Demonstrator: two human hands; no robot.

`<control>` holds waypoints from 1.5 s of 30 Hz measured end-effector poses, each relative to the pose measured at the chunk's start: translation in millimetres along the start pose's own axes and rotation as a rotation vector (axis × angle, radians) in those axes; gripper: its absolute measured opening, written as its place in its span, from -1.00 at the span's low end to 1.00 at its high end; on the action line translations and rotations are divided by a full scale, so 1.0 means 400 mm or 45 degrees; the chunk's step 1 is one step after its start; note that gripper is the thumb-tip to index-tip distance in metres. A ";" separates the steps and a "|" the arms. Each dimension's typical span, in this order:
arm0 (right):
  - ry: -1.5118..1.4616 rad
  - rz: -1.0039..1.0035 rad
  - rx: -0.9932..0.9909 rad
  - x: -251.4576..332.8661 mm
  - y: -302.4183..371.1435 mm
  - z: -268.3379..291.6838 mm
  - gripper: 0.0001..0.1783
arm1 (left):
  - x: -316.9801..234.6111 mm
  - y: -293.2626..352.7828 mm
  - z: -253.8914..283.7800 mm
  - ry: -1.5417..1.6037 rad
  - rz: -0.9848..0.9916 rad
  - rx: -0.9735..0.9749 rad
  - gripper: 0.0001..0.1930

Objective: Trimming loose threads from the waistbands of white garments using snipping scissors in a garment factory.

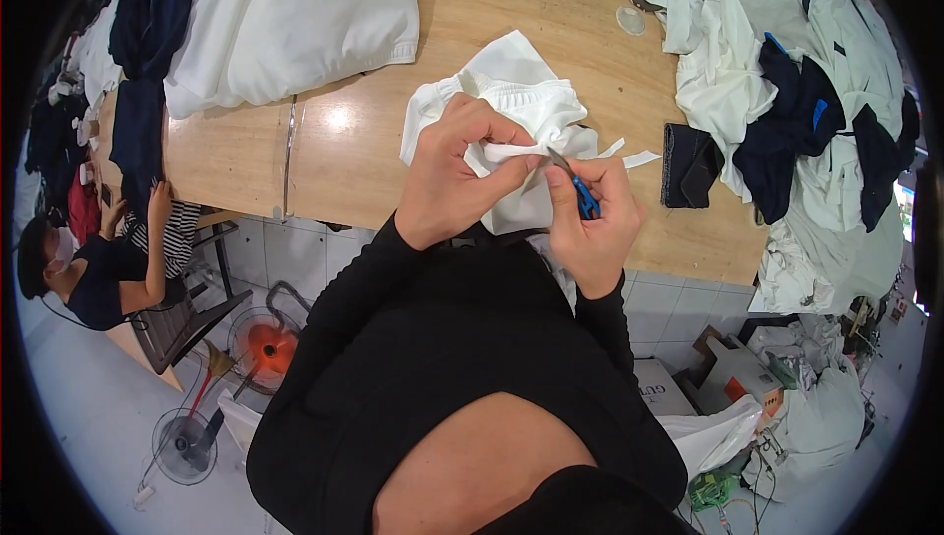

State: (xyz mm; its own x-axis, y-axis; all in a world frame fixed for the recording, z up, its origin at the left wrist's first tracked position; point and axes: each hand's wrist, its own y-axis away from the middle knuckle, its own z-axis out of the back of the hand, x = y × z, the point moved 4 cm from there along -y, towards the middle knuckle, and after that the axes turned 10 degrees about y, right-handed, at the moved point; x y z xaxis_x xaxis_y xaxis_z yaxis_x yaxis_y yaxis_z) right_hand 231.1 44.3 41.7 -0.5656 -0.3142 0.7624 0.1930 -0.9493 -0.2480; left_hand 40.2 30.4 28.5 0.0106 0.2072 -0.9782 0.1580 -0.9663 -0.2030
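A white garment [501, 78] with a gathered elastic edge lies on the wooden table in front of me. My left hand [467, 166] pinches a narrow white folded strip of it between thumb and forefinger. Close on its right, my right hand [598, 220] is closed round small blue-handled thread snips [585, 199]. Their dark tip touches or nearly touches the cloth beside my left fingertips; whether the blades are apart I cannot tell. Thin white drawstring ends [641, 158] stick out past my right hand.
White clothes [295, 24] and a navy garment [147, 33] cover the table's left. White and navy clothes [787, 122] heap at the right, by a dark wallet-like pouch [688, 166]. A co-worker [103, 265] sits at the left near fans [265, 346]. Boxes [733, 378] stand below right.
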 end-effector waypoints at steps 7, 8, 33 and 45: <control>0.000 0.058 0.020 0.022 -0.009 -0.001 -0.73 | 0.000 0.002 0.001 0.007 0.016 -0.011 -0.85; -0.002 0.058 0.020 0.014 -0.005 -0.001 -0.73 | -0.001 0.004 0.001 0.002 0.013 -0.005 -0.85; 0.670 -0.532 0.322 -0.459 0.049 -0.014 -0.73 | 0.252 0.120 0.053 -0.859 0.001 0.721 -0.71; -0.133 -0.485 -0.131 -0.343 -0.030 0.073 -0.84 | 0.082 -0.078 0.271 1.256 0.041 -0.187 -0.70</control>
State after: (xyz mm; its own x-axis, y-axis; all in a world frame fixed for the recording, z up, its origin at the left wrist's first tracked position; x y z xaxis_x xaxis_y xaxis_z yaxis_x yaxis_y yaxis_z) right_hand 329.8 99.1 -42.6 -0.4960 0.0573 0.8664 -0.0989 -0.9951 0.0093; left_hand -71.4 50.9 -2.1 0.8218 0.2797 -0.4965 0.2633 -0.9590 -0.1044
